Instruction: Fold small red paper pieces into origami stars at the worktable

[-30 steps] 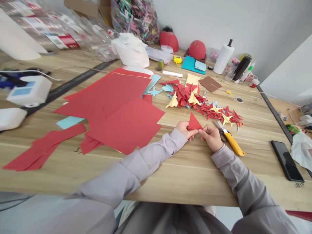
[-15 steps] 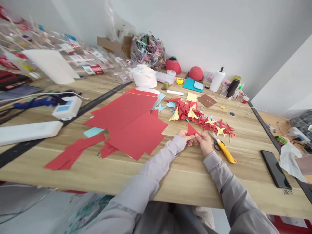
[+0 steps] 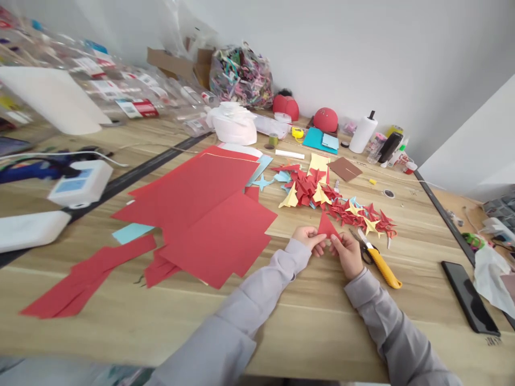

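Red paper made up the small folded triangle (image 3: 326, 225), which lay directly between the two hands, at their fingertips and on the far side of them. Its tip pointed away from the person, towards the stars (image 3: 308, 187), and its longest visible edge slanted from that tip down to the right hand (image 3: 348, 254). Neither hand was clearly nearer, for both touched the paper: the left hand (image 3: 309, 238) at the lower left, the right at the lower right corner.

The left hand was nearly closed, thumb laid flat along the bottom edge, other fingers curled beneath. The right hand held its corner in a narrow pinch between thumb and forefinger, palm turned inward. How far the hidden fingers reached behind the paper could not be told.

The left forearm came in on a long, low diagonal from the lower left, past the near side of the red sheets (image 3: 219, 236); the right forearm rose more steeply from the lower right. The cutter (image 3: 385, 268) and scissors (image 3: 367, 255) lay just beside the right hand, the phone (image 3: 470, 297) well apart from it.
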`<action>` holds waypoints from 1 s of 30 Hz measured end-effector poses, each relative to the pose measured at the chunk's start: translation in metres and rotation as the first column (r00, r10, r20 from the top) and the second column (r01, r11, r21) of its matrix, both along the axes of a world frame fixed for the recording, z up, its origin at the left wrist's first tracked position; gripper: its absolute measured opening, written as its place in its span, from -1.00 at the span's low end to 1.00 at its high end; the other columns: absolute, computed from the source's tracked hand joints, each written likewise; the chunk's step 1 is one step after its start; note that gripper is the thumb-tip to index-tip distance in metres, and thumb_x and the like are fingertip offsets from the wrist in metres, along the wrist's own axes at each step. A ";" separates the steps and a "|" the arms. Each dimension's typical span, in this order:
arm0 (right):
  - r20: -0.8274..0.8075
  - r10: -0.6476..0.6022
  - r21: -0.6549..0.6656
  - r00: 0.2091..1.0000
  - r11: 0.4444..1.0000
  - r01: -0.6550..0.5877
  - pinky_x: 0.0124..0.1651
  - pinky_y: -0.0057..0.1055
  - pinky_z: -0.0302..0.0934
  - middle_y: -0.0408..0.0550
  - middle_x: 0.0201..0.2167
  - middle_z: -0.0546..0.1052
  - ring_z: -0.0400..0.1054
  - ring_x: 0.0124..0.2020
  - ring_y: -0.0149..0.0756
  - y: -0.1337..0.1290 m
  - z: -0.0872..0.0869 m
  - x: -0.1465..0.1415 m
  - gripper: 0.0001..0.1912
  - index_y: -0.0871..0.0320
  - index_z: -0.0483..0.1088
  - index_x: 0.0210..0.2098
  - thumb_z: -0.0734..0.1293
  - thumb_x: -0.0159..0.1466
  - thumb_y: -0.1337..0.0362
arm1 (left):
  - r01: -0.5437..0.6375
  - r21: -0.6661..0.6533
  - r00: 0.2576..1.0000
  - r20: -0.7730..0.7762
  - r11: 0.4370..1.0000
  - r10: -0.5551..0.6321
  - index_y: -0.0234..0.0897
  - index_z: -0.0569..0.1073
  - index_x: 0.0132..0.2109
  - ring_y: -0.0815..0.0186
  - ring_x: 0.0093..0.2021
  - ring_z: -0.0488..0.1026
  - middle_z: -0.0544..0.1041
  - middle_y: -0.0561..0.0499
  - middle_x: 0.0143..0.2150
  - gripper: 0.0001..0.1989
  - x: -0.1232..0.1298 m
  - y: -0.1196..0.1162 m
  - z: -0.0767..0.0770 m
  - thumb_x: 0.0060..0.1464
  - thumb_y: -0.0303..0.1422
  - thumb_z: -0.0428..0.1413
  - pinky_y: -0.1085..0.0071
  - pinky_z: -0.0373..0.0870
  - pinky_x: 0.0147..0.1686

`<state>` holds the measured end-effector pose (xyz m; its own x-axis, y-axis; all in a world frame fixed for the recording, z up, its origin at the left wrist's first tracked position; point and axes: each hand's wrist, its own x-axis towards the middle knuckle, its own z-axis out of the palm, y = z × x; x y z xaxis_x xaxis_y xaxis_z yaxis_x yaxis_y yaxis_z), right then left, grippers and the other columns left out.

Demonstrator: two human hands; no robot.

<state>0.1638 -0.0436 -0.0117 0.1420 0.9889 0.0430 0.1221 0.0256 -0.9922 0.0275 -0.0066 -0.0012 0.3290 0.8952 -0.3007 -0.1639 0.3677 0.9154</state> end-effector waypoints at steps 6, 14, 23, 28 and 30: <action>0.015 0.029 -0.026 0.999 0.999 -0.029 -0.60 -0.46 0.13 -0.19 -0.68 0.39 0.21 -0.67 -0.44 -0.004 0.003 -0.003 -0.66 0.15 0.31 -0.53 0.34 0.08 -0.01 | -0.038 0.009 0.999 -0.034 0.999 0.038 -0.35 0.27 -0.59 0.47 -0.76 0.30 0.42 0.08 -0.67 -0.70 0.000 -0.004 0.000 -0.19 -0.27 0.22 0.56 0.22 -0.80; -0.002 0.108 -0.015 0.994 0.994 -0.108 -0.57 -0.44 0.19 -0.16 -0.62 0.44 0.25 -0.64 -0.42 -0.002 0.004 0.000 -0.70 0.15 0.35 -0.49 0.36 0.06 0.02 | 0.029 0.097 0.997 -0.075 0.995 -0.021 -0.34 0.27 -0.60 0.47 -0.76 0.30 0.41 0.08 -0.70 -0.65 -0.001 -0.008 0.000 -0.24 -0.20 0.24 0.56 0.22 -0.78; -0.138 -0.009 -0.038 0.990 0.999 0.004 -0.67 -0.51 0.01 -0.22 -0.76 0.38 0.13 -0.75 -0.50 0.002 0.002 -0.002 -0.58 0.15 0.20 -0.65 0.46 -0.10 0.02 | -0.021 0.131 0.994 -0.104 0.991 0.035 -0.35 0.30 -0.67 0.45 -0.81 0.26 0.39 0.06 -0.74 -0.64 -0.003 -0.006 0.001 -0.30 -0.21 0.27 0.53 0.18 -0.81; -0.228 -0.095 -0.060 0.969 0.995 0.084 -0.71 -0.53 -0.08 -0.28 -0.82 0.31 0.08 -0.79 -0.53 0.004 0.001 -0.002 -0.53 0.13 0.14 -0.68 0.52 -0.22 0.08 | -0.035 0.109 0.990 -0.133 0.993 0.050 -0.33 0.30 -0.67 0.44 -0.81 0.26 0.38 0.06 -0.75 -0.63 -0.006 -0.004 -0.005 -0.35 -0.17 0.28 0.53 0.16 -0.82; -0.236 -0.089 -0.066 0.968 0.995 0.075 -0.71 -0.53 -0.07 -0.27 -0.83 0.31 0.09 -0.79 -0.52 0.004 0.001 -0.001 -0.54 0.13 0.14 -0.68 0.51 -0.20 0.07 | -0.038 0.109 0.990 -0.130 0.993 0.053 -0.33 0.30 -0.66 0.44 -0.80 0.27 0.40 0.06 -0.74 -0.63 -0.006 -0.003 -0.006 -0.33 -0.16 0.27 0.54 0.16 -0.81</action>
<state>0.1627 -0.0401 -0.0109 0.2224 0.9733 -0.0570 -0.1190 -0.0310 -0.9924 0.0211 -0.0100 -0.0073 0.2509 0.9374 -0.2414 -0.0532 0.2624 0.9635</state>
